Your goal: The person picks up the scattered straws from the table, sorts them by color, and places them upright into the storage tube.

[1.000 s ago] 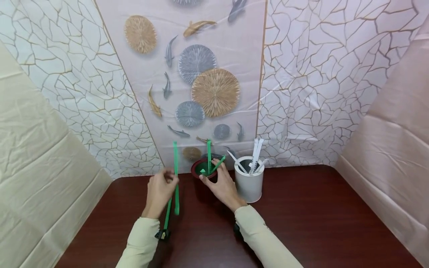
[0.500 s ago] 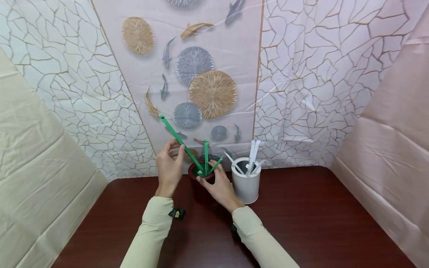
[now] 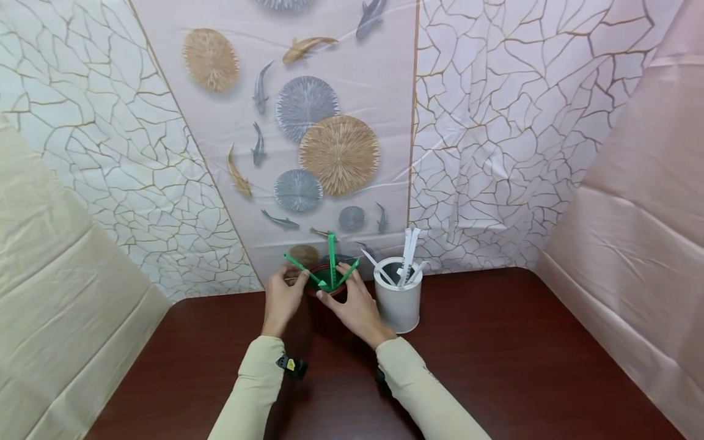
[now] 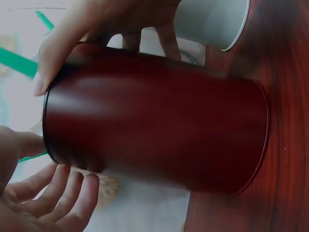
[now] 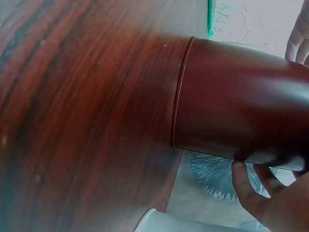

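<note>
A dark red can (image 3: 321,313) stands upright near the back of the table, with slim green sticks (image 3: 332,260) leaning in its mouth. My right hand (image 3: 357,308) holds the can round its upper part from the right, thumb near the rim in the left wrist view. At the left rim, my left hand (image 3: 282,299) pinches another green stick (image 3: 299,264) between thumb and fingers. That stick's lower end reaches inside the can. In the left wrist view the left fingertips (image 4: 89,186) are close against the can's rim; their exact contact is unclear.
A light grey can (image 3: 398,308) holding several white sticks (image 3: 408,253) stands just right of the red can. Something thin and green (image 5: 210,17) shows past the red can's base in the right wrist view. A patterned cloth (image 3: 484,153) hangs behind the table (image 3: 484,354).
My left hand has brought the green stick from left of the red can, swung it over the rim and lowered it into the mouth. The right hand keeps holding the can.
</note>
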A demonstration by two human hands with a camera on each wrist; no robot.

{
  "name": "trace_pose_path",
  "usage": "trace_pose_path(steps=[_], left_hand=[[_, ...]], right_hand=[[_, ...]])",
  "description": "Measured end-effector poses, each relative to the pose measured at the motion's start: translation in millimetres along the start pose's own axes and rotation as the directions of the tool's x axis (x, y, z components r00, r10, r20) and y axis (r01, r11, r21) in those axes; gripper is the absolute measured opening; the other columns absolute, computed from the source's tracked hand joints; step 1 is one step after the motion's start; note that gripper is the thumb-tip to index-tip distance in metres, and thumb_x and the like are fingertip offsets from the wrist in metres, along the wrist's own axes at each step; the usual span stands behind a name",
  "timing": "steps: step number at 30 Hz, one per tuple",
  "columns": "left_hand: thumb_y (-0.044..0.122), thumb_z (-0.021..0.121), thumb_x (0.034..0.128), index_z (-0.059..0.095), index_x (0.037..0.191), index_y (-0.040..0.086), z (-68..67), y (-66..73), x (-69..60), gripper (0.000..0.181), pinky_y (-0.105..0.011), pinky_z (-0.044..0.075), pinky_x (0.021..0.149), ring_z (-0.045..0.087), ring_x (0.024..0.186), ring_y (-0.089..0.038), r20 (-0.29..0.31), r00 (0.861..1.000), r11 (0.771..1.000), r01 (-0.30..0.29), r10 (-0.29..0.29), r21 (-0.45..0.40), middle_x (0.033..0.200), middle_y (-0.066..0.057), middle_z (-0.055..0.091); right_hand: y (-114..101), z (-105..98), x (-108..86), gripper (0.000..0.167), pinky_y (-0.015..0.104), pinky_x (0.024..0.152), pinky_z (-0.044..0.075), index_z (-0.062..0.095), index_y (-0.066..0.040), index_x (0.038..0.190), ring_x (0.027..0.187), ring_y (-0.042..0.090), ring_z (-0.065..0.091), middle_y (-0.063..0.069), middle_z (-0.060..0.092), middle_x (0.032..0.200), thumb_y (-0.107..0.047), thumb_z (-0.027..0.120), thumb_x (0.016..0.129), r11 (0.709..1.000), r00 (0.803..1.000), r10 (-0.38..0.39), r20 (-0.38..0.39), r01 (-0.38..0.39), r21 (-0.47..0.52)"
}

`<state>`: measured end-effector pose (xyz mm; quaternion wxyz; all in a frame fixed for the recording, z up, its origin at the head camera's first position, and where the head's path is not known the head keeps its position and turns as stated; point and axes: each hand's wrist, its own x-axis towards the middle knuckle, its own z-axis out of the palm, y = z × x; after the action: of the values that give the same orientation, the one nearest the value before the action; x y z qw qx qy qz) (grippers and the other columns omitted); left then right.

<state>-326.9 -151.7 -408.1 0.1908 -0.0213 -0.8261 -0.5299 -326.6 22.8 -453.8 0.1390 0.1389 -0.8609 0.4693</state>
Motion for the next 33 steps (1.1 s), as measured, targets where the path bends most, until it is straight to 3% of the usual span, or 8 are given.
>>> trace_pose_path(steps=[6, 12, 15, 18, 22, 24, 28, 33], left_hand=[[0.022, 0.065, 0.1069, 0.065, 0.136, -0.002, -24.9, 5.8, 0.3, 0.038, -0.042, 0.063, 0.083, 0.073, 0.107, -0.036, 0.072, 0.997, 0.999, 0.034, -0.033, -0.013, 0.122, -0.022, 0.071], [0.026, 0.063, 0.1084, 0.068, 0.134, 0.002, -73.4, 10.4, -2.6, 0.035, -0.038, 0.062, 0.082, 0.073, 0.104, -0.032, 0.126, 0.992, 0.996, 0.014, -0.026, 0.092, 0.124, -0.021, 0.07], [0.027, 0.063, 0.1087, 0.068, 0.134, 0.003, -95.4, 3.0, -6.3, 0.035, -0.035, 0.062, 0.08, 0.072, 0.104, -0.03, 0.18, 0.982, 0.991, 0.024, -0.048, 0.132, 0.122, -0.021, 0.07], [0.027, 0.062, 0.1092, 0.064, 0.138, -0.001, -108.5, -12.0, -12.2, 0.04, -0.041, 0.063, 0.085, 0.068, 0.114, -0.033, 0.239, 0.963, 0.99, 0.107, -0.125, 0.087, 0.127, -0.023, 0.066], [0.022, 0.063, 0.1085, 0.06, 0.14, -0.005, -107.8, -41.5, -22.1, 0.042, -0.043, 0.064, 0.083, 0.068, 0.115, -0.036, 0.284, 0.926, 0.967, 0.254, -0.248, 0.017, 0.131, -0.026, 0.064], [0.019, 0.064, 0.1076, 0.061, 0.137, -0.007, -103.0, -56.2, -27.2, 0.04, -0.042, 0.064, 0.079, 0.07, 0.11, -0.035, 0.282, 0.914, 0.956, 0.291, -0.292, 0.045, 0.126, -0.026, 0.066], [0.021, 0.07, 0.1035, 0.066, 0.126, -0.007, -91.7, -76.8, -32.8, 0.036, -0.04, 0.064, 0.072, 0.074, 0.089, -0.029, 0.235, 0.906, 0.925, 0.298, -0.352, 0.237, 0.111, -0.021, 0.069], [0.027, 0.079, 0.0962, 0.069, 0.119, -0.005, -79.2, -83.1, -33.7, 0.04, -0.039, 0.06, 0.064, 0.07, 0.067, -0.022, 0.202, 0.902, 0.847, 0.254, -0.382, 0.467, 0.1, -0.017, 0.071]], right_hand=[[1, 2, 1.7, 0.083, 0.067, 0.107, 0.045, 0.044, -0.023, 0.162, 0.147, 0.036, 0.047, -0.001, 0.036, 0.169, -0.061, 0.073, 0.094, 1.0, 1.0, 0.001, -0.006, -0.001, -0.003], [2, 2, 2.4, 0.083, 0.068, 0.105, 0.045, 0.044, -0.021, 0.162, 0.147, 0.036, 0.047, -0.003, 0.036, 0.169, -0.058, 0.074, 0.094, 1.0, 1.0, 0.003, -0.017, -0.003, -0.001], [2, 2, 1.6, 0.084, 0.068, 0.104, 0.046, 0.044, -0.022, 0.162, 0.147, 0.036, 0.048, -0.003, 0.036, 0.17, -0.061, 0.073, 0.094, 1.0, 1.0, -0.001, -0.014, 0.0, -0.009], [0, 2, 0.7, 0.085, 0.069, 0.103, 0.046, 0.043, -0.023, 0.162, 0.147, 0.035, 0.048, -0.003, 0.035, 0.17, -0.064, 0.072, 0.094, 1.0, 1.0, -0.001, -0.007, 0.001, -0.012], [-1, 2, 0.3, 0.082, 0.07, 0.103, 0.046, 0.043, -0.024, 0.162, 0.147, 0.035, 0.047, -0.003, 0.034, 0.17, -0.061, 0.072, 0.095, 1.0, 1.0, 0.005, 0.001, -0.005, -0.013], [-1, 2, 0.0, 0.082, 0.069, 0.103, 0.046, 0.043, -0.024, 0.162, 0.148, 0.034, 0.047, -0.002, 0.035, 0.17, -0.059, 0.073, 0.095, 1.0, 1.0, 0.01, 0.005, -0.01, -0.014], [-1, 3, 0.0, 0.08, 0.07, 0.103, 0.045, 0.044, -0.025, 0.162, 0.147, 0.034, 0.047, -0.003, 0.036, 0.17, -0.058, 0.074, 0.095, 1.0, 1.0, 0.018, -0.002, -0.018, -0.021], [0, 3, 1.1, 0.079, 0.071, 0.102, 0.046, 0.044, -0.025, 0.162, 0.147, 0.034, 0.048, -0.003, 0.036, 0.169, -0.055, 0.075, 0.095, 0.999, 1.0, 0.014, -0.015, -0.015, -0.033]])
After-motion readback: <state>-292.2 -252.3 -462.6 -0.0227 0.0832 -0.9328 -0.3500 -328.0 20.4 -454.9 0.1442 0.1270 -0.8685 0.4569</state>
